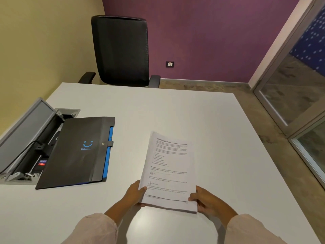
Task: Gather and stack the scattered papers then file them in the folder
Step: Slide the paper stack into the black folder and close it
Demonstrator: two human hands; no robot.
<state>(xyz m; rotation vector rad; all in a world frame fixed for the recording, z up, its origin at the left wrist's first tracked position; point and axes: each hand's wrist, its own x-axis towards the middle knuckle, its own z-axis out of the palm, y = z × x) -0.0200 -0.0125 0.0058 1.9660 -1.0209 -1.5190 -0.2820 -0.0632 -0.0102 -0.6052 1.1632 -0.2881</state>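
Note:
A stack of printed white papers is held near the front middle of the white table, its near edge lifted above the surface. My left hand grips the stack's lower left corner. At the lower right corner, my right hand pinches the sheets with the thumb on top. A black folder with a blue smile logo and blue inner tabs lies closed to the left, apart from the papers.
Left of the folder, an open cable box with a raised grey lid and a plugged-in black cable is set into the table. A black office chair stands at the far edge. A glass partition runs along the right.

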